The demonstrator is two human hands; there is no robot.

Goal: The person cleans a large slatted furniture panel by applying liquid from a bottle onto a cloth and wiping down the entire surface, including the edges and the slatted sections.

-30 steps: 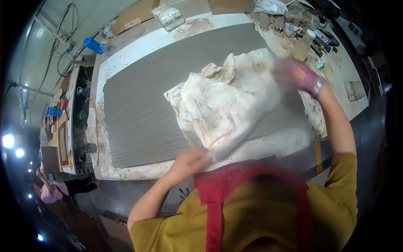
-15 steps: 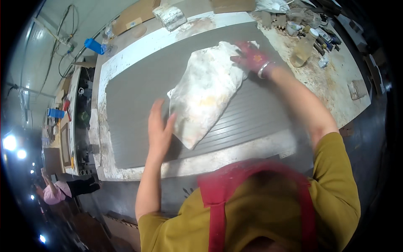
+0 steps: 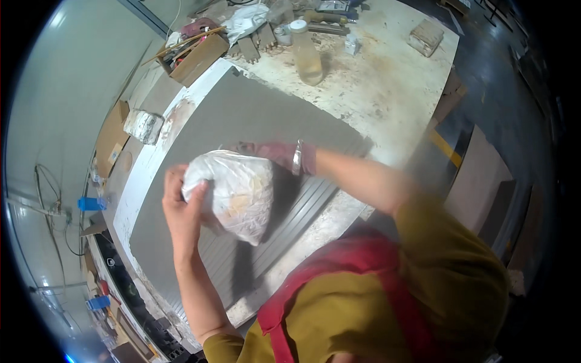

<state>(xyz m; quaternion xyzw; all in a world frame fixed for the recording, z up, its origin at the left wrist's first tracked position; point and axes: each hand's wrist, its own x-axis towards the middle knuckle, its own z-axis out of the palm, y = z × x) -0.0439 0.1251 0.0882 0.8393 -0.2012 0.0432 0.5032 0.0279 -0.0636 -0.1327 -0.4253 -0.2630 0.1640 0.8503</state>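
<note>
A white, stained cloth (image 3: 236, 193) is bunched into a rounded bundle above a grey grooved panel (image 3: 278, 118). My bare left hand (image 3: 184, 199) grips its left side, the thumb across the front and the fingers behind. At the bundle's far right edge is my right hand (image 3: 269, 152), in a dark red glove with a silver bracelet at the wrist. Its fingers curl against the back of the cloth and are partly hidden and blurred. Long parallel grooves show on the panel's near side, where a shadow falls below the cloth.
The panel lies on a stained white worktable (image 3: 387, 66). Beyond it stand a bottle of yellowish liquid (image 3: 307, 57), a cardboard box of tools (image 3: 200, 60) and a white plastic bag (image 3: 247, 23). A whitish wrapped block (image 3: 144, 126) sits at the left; another block (image 3: 425, 37) lies far right.
The cloth, spread over the panel before, is now gathered up and lifted in my hands. My left hand has closed on it. My view has turned to the right.
</note>
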